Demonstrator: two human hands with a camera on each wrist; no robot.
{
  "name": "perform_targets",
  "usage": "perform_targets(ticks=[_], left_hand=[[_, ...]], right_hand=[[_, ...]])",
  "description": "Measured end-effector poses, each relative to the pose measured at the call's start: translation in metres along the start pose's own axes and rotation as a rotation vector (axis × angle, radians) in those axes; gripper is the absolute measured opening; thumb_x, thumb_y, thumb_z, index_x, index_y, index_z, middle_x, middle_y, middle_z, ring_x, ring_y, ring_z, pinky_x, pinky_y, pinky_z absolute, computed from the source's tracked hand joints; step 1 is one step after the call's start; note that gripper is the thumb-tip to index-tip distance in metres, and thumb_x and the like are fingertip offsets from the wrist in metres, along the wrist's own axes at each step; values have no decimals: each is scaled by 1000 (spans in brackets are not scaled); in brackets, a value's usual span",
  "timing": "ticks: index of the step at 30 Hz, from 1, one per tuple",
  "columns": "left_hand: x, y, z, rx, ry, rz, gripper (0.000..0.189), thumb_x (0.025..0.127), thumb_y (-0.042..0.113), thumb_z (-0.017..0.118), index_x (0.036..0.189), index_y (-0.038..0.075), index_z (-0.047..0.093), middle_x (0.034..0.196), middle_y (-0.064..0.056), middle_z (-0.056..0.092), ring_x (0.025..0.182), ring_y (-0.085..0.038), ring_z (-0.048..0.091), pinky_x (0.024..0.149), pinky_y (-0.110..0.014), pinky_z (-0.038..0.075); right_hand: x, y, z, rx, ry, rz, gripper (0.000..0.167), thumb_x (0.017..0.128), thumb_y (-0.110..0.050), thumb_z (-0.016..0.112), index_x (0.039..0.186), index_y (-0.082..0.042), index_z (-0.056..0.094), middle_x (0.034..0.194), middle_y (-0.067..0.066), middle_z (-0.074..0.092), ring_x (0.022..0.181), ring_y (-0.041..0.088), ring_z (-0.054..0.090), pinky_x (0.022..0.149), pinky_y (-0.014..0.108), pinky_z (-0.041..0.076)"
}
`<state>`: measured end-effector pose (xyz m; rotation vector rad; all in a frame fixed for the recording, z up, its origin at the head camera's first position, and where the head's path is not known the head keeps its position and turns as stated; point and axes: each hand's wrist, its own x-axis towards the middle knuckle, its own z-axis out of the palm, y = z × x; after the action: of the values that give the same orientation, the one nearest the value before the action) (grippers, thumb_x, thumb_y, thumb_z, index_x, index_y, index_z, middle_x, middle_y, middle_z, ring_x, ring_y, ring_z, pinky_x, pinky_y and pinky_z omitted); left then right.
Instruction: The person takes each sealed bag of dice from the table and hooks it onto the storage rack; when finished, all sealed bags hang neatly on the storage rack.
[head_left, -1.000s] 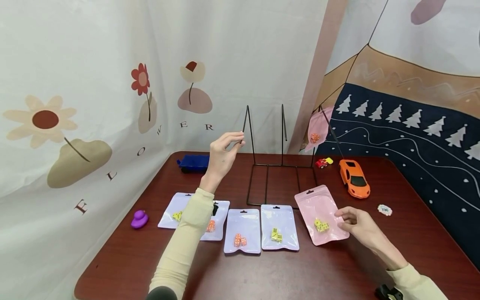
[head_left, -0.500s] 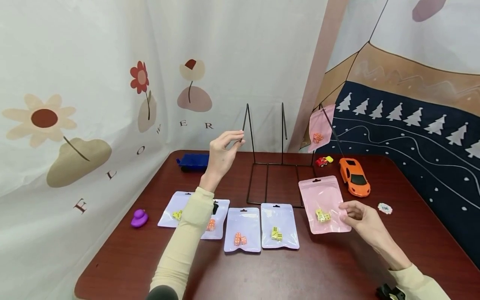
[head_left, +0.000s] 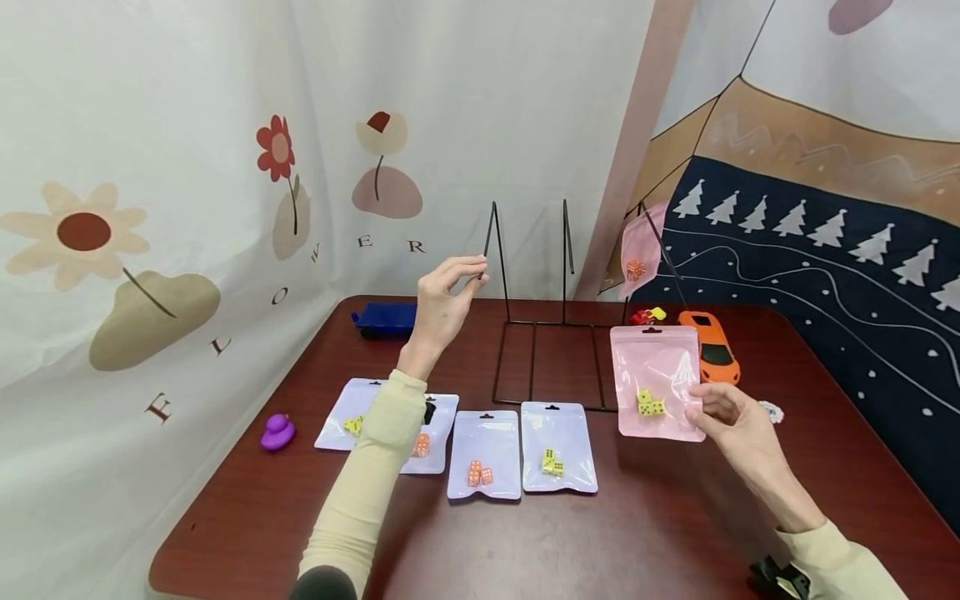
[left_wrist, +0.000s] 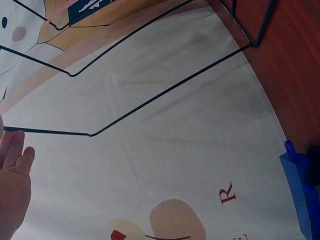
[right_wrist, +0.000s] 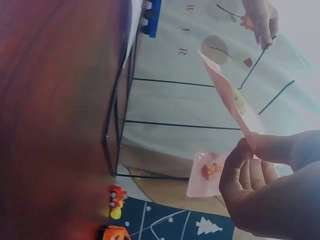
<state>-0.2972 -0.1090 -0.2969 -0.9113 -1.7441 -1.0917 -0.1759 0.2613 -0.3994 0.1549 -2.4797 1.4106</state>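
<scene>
The dark red tabletop carries a black wire rack, the clock's centre in the head view. At 10 o'clock the left hand pinches the rack's left prong between thumb and fingers. At 4 o'clock the right hand, nearly closed, pinches the lower right edge of a pink pouch, held upright above the tabletop at 3. A second pink pouch hangs from the rack at 1. Four lavender pouches lie between 6 and 9, an orange car stands at 3, a purple duck sits near 9, and yellow dice show inside the held pouch
</scene>
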Motion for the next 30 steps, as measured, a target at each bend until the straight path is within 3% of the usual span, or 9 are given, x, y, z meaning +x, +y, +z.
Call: perform_targets(ticks=[8,12,16,19,23,30], left_hand=[[1,1,0,5,1,5,22,75,-16,71,97,-10,69,99,-23,66,93,-30,66,86,-33,53],[0,-4,1,6,8,34,23,75,-16,71,96,-9,70,97,-24,67,91,-32,66,84,-34,54],[-3,-18,5,1,13,63,20,75,-11,73,95,-8,70,97,-23,67,89,-33,66,82,-33,54],[-6,-29,7,-7,8,42,21,77,-6,74,97,-4,72,100,-18,68,91,-28,66,84,-30,53],[-7,-33,6,-17,1,27,21,79,-4,73,100,-1,72,103,-13,69,94,-23,66,86,-28,52],[2,-4,1,6,16,47,19,76,-13,72,95,-10,70,96,-24,67,90,-33,66,84,-33,54]], right_hand=[[3,-9,-3,102,81,-80,27,88,-6,69,111,3,59,88,-13,64,77,3,58,67,9,49],[6,-13,-2,130,129,-127,27,85,1,70,110,5,60,87,-13,65,78,3,58,69,9,48],[8,-17,-2,150,160,-149,27,84,5,69,110,6,60,88,-11,64,78,4,57,67,10,49],[11,-21,-2,175,174,-144,27,84,5,68,110,6,60,89,-11,64,78,5,57,65,10,49],[15,-26,-1,222,177,-137,27,84,6,68,110,4,61,88,-9,65,77,6,57,62,11,48],[23,-36,0,353,188,-125,26,83,7,68,108,0,63,88,-5,63,78,8,55,66,9,49]])
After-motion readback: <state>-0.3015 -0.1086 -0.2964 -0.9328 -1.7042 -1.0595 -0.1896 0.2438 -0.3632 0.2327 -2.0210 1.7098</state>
